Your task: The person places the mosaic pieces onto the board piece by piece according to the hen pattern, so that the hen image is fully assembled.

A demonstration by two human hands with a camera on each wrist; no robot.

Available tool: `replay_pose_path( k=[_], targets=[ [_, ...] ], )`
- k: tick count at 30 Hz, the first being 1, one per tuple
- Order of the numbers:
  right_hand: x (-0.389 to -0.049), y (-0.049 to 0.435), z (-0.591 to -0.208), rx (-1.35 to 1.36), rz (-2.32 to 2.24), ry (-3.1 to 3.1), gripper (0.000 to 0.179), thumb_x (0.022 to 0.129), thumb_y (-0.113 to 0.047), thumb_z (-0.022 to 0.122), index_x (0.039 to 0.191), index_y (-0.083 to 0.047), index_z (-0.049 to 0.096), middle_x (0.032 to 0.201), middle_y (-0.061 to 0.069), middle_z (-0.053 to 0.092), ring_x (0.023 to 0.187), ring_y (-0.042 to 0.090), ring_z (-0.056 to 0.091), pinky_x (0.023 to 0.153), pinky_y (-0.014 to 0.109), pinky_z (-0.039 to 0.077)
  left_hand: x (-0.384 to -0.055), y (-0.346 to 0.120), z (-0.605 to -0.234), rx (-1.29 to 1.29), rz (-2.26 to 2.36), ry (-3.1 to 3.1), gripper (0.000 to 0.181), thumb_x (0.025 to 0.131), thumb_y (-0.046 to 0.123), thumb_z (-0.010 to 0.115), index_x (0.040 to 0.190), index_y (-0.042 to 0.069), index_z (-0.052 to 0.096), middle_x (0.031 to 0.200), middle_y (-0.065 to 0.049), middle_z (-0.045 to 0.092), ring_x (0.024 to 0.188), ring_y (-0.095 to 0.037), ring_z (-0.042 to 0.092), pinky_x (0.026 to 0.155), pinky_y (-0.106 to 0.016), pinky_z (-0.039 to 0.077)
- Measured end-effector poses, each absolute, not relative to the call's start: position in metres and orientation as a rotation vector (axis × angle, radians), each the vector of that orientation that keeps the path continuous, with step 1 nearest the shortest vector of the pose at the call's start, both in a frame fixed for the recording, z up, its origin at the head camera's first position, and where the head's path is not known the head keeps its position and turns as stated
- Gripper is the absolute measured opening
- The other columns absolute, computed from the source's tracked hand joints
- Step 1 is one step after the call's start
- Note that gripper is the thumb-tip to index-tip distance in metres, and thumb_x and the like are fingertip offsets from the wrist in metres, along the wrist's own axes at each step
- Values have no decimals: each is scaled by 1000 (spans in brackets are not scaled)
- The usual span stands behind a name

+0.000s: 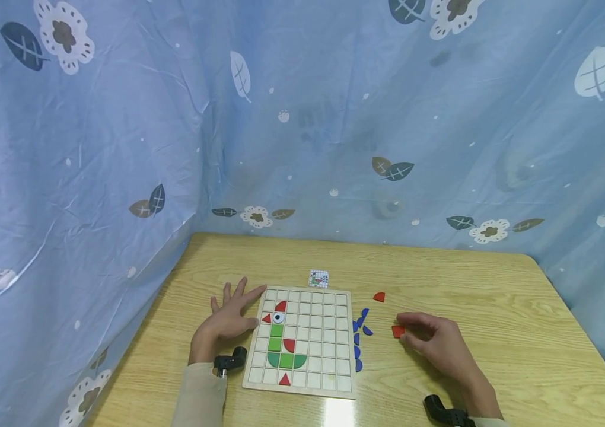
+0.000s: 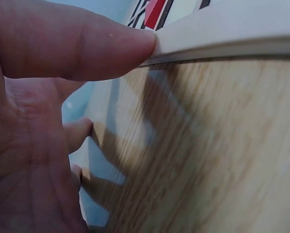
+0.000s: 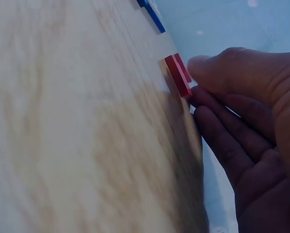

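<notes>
A wooden grid board (image 1: pixel 315 347) lies on the table, with red, green and white tiles forming a bird-like figure in its left columns. My left hand (image 1: pixel 230 317) rests spread at the board's left edge; its thumb (image 2: pixel 111 51) touches the side of the frame. Right of the board, my right hand (image 1: pixel 438 344) pinches a red square tile (image 1: pixel 398 331) between thumb and fingers. In the right wrist view that red tile (image 3: pixel 178 77) is tilted close over the tabletop. A red quarter-circle tile (image 1: pixel 379 297) lies farther back.
Several blue tiles (image 1: pixel 357 351) lie scattered along the board's right side. Behind the board is a small picture card (image 1: pixel 318 279) showing a gridded pattern. A blue patterned curtain (image 1: pixel 334 118) hangs around the wooden table (image 1: pixel 521 332) at the back and sides.
</notes>
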State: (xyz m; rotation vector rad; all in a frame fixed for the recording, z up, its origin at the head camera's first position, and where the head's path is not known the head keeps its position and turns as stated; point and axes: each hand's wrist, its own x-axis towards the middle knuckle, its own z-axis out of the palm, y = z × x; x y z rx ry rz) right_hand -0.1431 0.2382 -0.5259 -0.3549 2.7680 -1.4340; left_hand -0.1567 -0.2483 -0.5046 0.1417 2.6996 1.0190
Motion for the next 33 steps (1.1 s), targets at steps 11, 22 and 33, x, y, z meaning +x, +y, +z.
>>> replay_pose_path(
  k=[11, 22, 33],
  targets=[
    [-142, 236, -532, -419, -1432, 2807, 37, 89, 2, 86, 121, -15, 83, 118, 2, 84, 102, 4, 78, 85, 20, 63, -155, -249, -507, 147, 1008, 2707, 83, 92, 15, 75, 169, 25, 45, 183, -25, 2, 164, -60, -17, 120, -86, -18],
    [-142, 233, -529, -376, -1480, 2816, 34, 90, -1, 87, 122, -12, 83, 117, 5, 84, 103, 3, 78, 86, 18, 62, -155, -246, -506, 142, 995, 2721, 82, 93, 15, 74, 169, 25, 46, 183, -26, 3, 164, -61, -16, 120, -86, -17],
    [-134, 205, -510, -600, -1613, 2805, 34, 89, 1, 87, 120, -11, 83, 114, 6, 85, 101, 8, 80, 92, 22, 64, -155, -245, -505, 144, 979, 2729, 82, 93, 16, 74, 169, 25, 45, 183, -27, 3, 163, -62, -16, 120, -86, -17]
  ],
)
